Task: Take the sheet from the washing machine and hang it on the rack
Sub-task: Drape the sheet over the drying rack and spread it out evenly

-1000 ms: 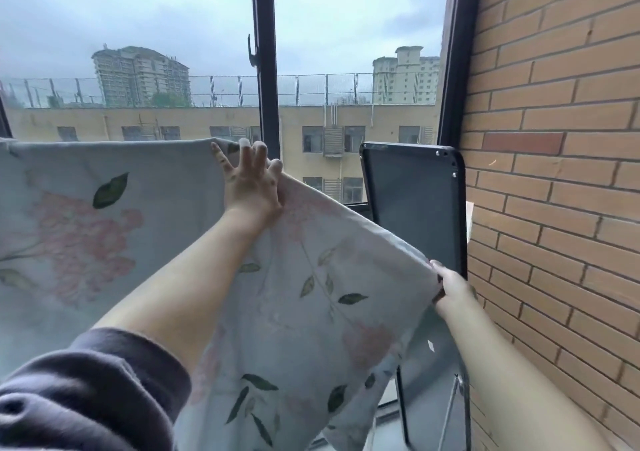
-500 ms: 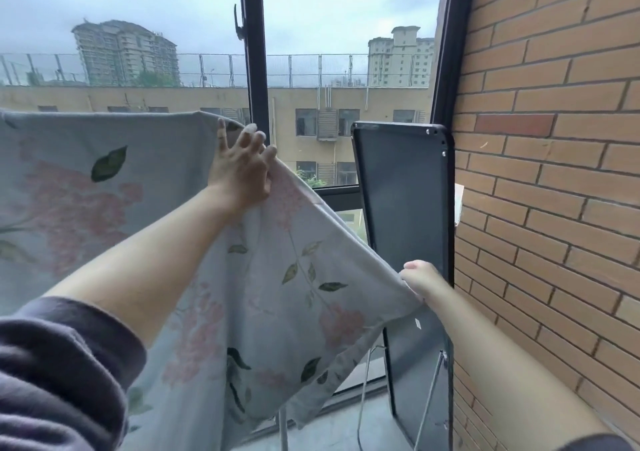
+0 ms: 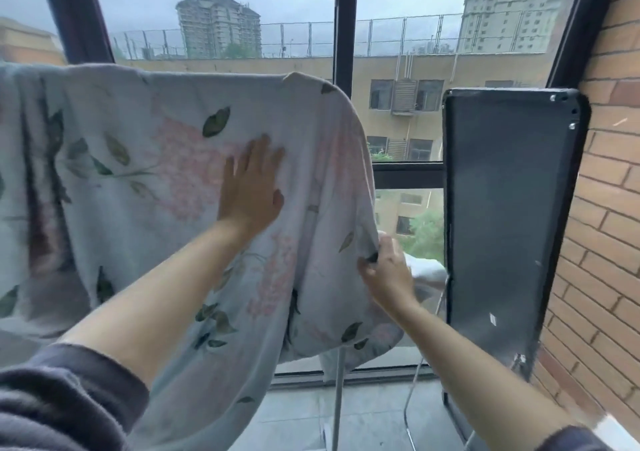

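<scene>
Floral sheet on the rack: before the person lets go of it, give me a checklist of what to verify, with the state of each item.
1. The pale blue floral cotton sheet is draped over the top of the rack: ok.
2. The left hand lies flat and open on the sheet: ok.
3. The right hand pinches the sheet's right edge: ok.
4. The sheet hangs smooth: not ok, folds bunch at its right side.
5. The sheet hangs evenly on the far side: cannot tell, hidden.
6. The sheet clears the black upright panel: ok.
</scene>
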`<state>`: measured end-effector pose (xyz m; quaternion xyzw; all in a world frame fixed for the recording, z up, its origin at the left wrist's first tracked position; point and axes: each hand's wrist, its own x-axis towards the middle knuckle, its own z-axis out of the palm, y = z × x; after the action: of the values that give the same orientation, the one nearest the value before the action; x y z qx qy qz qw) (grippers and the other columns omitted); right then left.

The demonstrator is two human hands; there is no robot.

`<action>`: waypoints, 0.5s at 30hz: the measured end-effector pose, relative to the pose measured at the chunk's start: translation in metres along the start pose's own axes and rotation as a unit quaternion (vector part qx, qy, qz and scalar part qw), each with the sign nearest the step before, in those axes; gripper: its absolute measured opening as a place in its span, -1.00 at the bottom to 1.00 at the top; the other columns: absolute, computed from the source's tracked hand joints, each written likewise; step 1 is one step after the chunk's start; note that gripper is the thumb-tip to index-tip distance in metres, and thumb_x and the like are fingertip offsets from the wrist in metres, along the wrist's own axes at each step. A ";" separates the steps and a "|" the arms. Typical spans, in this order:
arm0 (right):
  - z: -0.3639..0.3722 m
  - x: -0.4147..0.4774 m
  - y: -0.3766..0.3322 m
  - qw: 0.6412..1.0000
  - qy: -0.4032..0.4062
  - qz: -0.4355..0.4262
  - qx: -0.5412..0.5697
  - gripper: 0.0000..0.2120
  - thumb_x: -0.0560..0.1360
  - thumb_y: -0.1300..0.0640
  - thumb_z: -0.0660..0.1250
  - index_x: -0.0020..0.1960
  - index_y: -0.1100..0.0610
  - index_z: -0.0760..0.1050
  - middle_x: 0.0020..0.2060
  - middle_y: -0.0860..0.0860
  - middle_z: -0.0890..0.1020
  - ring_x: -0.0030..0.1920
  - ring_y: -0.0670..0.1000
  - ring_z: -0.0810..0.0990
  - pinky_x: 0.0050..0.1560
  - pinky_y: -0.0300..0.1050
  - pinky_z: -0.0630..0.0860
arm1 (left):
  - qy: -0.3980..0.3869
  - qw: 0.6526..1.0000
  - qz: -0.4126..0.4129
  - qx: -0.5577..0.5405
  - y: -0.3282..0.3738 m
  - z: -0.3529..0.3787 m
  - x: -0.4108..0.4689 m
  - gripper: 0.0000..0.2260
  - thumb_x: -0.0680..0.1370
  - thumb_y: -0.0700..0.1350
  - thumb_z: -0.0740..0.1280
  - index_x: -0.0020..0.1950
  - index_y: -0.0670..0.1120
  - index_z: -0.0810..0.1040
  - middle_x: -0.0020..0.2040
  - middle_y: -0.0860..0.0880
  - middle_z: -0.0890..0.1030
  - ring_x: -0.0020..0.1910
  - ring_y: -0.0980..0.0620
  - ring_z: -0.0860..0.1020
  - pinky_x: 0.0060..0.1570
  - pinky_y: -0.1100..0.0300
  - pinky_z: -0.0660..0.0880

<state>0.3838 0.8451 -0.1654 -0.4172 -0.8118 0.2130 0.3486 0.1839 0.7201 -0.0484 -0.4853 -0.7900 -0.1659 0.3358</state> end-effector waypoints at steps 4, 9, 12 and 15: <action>0.036 -0.026 0.060 0.966 -0.039 0.249 0.051 -0.39 0.41 -0.03 0.30 0.40 0.06 0.21 0.23 0.13 0.43 0.21 0.20 0.43 0.21 0.17 0.38 | 0.007 0.998 0.045 -0.043 0.014 0.060 -0.080 -0.67 0.36 -0.18 0.31 0.12 -0.13 0.51 0.11 -0.17 0.53 0.06 -0.20 0.53 0.00 -0.01 0.46; 0.048 -0.037 0.097 0.839 -0.168 0.451 0.255 -0.55 0.46 -0.11 0.32 0.22 0.15 0.43 0.09 0.12 0.59 0.01 0.17 0.59 0.03 0.06 0.53 | -0.217 0.968 0.012 -0.123 0.065 0.120 -0.146 -0.62 0.41 0.07 0.31 0.16 -0.07 0.46 -0.02 -0.05 0.58 -0.04 -0.09 0.57 -0.14 0.12 0.51; 0.051 -0.031 0.099 0.813 -0.221 0.448 0.299 -0.73 0.56 -0.03 0.21 0.02 0.16 0.52 -0.14 0.10 0.64 -0.17 0.11 0.61 -0.12 -0.04 0.55 | -0.356 0.917 -0.101 -0.147 0.092 0.156 -0.164 -0.21 0.32 0.34 0.35 0.42 0.02 0.19 0.31 -0.07 0.41 0.25 -0.08 0.46 0.07 0.03 0.52; 0.053 -0.015 0.100 0.829 -0.166 0.419 0.330 -0.84 0.58 0.14 0.16 0.06 0.11 0.49 -0.09 0.07 0.61 -0.12 0.07 0.57 -0.21 -0.14 0.50 | -0.402 0.893 -0.144 -0.144 0.115 0.182 -0.180 -0.03 0.30 0.40 0.34 0.51 -0.04 0.03 0.38 -0.07 0.32 0.35 -0.16 0.38 0.17 -0.05 0.47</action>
<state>0.4032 0.8859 -0.2703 -0.5364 -0.4858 0.6596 0.2029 0.2725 0.7641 -0.3108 -0.4347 -0.8861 -0.1154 -0.1115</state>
